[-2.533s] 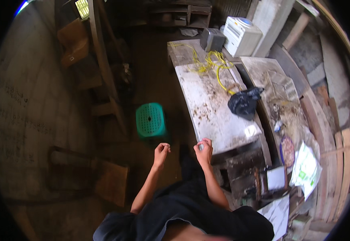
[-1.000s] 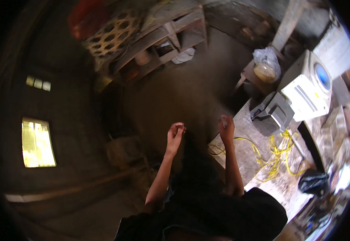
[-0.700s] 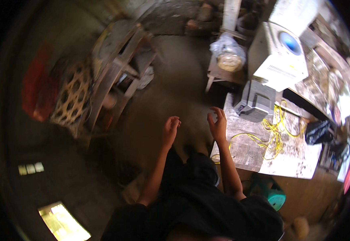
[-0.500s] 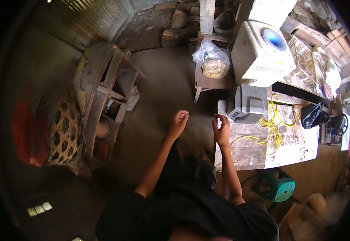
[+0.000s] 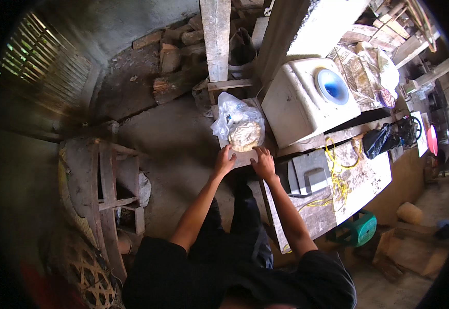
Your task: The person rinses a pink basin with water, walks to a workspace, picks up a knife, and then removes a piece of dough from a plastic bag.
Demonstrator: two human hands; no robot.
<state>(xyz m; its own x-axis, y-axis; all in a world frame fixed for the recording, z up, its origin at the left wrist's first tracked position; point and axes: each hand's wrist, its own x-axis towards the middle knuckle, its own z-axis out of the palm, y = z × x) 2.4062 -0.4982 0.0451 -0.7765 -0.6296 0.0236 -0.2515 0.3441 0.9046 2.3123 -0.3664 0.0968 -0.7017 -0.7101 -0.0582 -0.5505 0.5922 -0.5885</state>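
A clear plastic bag (image 5: 229, 109) lies on a small wooden bench (image 5: 242, 160) ahead of me. At its near side is a rounded, pale, lumpy bundle (image 5: 246, 136); its kind cannot be made out. My left hand (image 5: 225, 161) is at the bundle's near left, fingers apart and nothing held. At its near right, my right hand (image 5: 263, 164) is also open, with fingertips close to the bundle. Whether either hand touches it is unclear.
To the right stand a white box-shaped machine with a blue funnel (image 5: 333, 86) and a table (image 5: 366, 180) bearing a grey plastic case (image 5: 309, 172) and yellow cord (image 5: 341, 188). A wooden shelf (image 5: 93, 180) is at left, a green stool (image 5: 362, 229) at lower right, logs (image 5: 180, 85) behind.
I have come closer to the bench. Both hands have gone from beside the table to the near side of the pale bundle.
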